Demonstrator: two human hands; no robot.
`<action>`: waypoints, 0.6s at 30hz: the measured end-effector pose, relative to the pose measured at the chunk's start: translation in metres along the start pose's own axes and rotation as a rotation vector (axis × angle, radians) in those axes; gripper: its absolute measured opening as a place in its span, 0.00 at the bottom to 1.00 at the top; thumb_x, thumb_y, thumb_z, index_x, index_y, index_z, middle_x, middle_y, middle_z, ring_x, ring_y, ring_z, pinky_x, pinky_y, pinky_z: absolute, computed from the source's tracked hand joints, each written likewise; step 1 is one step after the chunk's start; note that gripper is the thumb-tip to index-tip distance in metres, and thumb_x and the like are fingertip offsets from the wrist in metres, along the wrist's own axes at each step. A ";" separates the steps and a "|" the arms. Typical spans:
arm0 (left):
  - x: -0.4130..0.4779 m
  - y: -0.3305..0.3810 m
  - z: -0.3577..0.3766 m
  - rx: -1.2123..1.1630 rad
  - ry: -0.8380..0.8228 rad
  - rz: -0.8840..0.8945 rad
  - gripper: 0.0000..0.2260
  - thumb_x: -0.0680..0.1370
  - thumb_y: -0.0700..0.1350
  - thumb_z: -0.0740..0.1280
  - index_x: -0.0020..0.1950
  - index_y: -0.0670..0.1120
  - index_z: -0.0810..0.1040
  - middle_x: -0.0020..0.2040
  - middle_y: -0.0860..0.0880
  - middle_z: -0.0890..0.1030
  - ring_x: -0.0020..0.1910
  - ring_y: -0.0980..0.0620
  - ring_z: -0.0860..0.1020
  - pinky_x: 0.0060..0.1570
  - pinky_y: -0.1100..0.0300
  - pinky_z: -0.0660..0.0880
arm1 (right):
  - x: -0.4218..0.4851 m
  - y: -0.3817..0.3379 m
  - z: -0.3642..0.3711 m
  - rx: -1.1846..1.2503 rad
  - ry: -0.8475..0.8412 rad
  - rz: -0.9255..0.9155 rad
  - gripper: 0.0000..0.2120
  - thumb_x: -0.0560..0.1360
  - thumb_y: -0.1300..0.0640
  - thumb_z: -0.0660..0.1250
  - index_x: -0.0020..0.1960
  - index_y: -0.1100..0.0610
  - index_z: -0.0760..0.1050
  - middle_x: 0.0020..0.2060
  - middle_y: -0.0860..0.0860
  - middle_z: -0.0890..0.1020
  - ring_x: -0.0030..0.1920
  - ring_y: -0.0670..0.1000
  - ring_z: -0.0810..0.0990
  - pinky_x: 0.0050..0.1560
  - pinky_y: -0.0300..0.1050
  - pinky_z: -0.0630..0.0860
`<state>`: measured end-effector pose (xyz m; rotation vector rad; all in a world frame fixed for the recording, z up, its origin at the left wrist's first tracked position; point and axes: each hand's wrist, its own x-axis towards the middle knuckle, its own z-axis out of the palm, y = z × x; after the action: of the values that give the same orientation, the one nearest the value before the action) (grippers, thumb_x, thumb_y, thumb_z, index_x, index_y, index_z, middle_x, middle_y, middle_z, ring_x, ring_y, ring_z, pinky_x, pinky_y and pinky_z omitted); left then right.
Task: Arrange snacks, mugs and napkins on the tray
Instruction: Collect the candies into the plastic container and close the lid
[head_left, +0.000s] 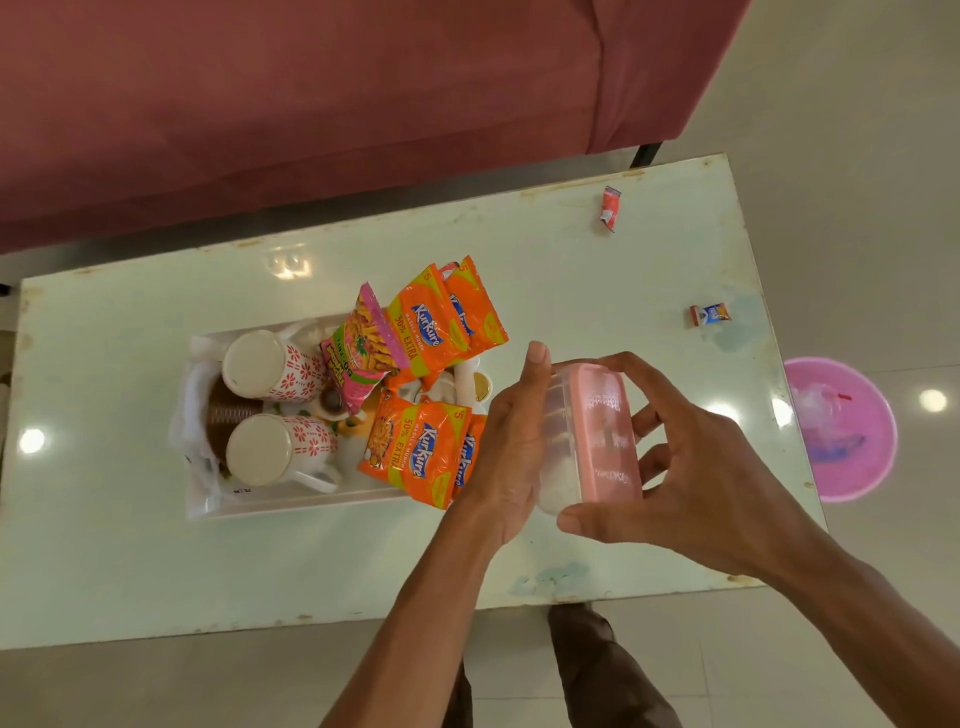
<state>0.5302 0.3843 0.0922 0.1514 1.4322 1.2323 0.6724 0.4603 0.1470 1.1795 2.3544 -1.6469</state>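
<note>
The person holds a clear box (608, 431) with a pink lid over the desk (208, 571), just right of the tray (291, 506). The left hand (511, 441) lies flat against the box's left side, fingers straight; the right hand (691, 467) curls round its right side, thumb at the near end. The tray is crowded: two mugs (275, 366) lie on their sides at its left, and snack packets (415, 452) pile over its middle and right, some overhanging the rim. Setting the box down well likely calls for keeping it level in both hands and opening a gap first — perhaps by shifting the near packets. Open desk lies near and to the right; two small wrappers (609, 208) sit far right, well apart. The desk's right edge is close — a pink tub (841, 431) stands on the floor beyond.
</note>
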 end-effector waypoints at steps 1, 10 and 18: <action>0.001 0.000 -0.002 -0.005 -0.024 -0.005 0.21 0.73 0.69 0.58 0.47 0.60 0.86 0.47 0.52 0.88 0.49 0.51 0.86 0.53 0.50 0.82 | 0.000 -0.001 0.000 0.003 -0.002 -0.004 0.49 0.50 0.27 0.75 0.65 0.28 0.56 0.47 0.37 0.76 0.37 0.44 0.83 0.33 0.30 0.78; 0.004 -0.007 -0.020 -0.333 -0.105 -0.028 0.28 0.78 0.67 0.54 0.56 0.50 0.84 0.52 0.45 0.86 0.49 0.47 0.84 0.53 0.49 0.79 | -0.003 -0.001 -0.012 0.126 -0.064 0.125 0.56 0.47 0.25 0.75 0.70 0.25 0.54 0.54 0.38 0.78 0.43 0.43 0.85 0.39 0.45 0.84; -0.006 -0.011 -0.034 -0.654 -0.142 -0.067 0.30 0.80 0.66 0.57 0.67 0.43 0.78 0.64 0.37 0.79 0.59 0.41 0.81 0.57 0.47 0.80 | 0.006 0.060 -0.010 0.685 0.282 0.337 0.35 0.64 0.36 0.76 0.68 0.46 0.73 0.58 0.50 0.83 0.57 0.54 0.83 0.55 0.51 0.79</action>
<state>0.5111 0.3557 0.0798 -0.2501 0.8493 1.5372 0.7075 0.4806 0.1009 1.8894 1.5735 -2.3441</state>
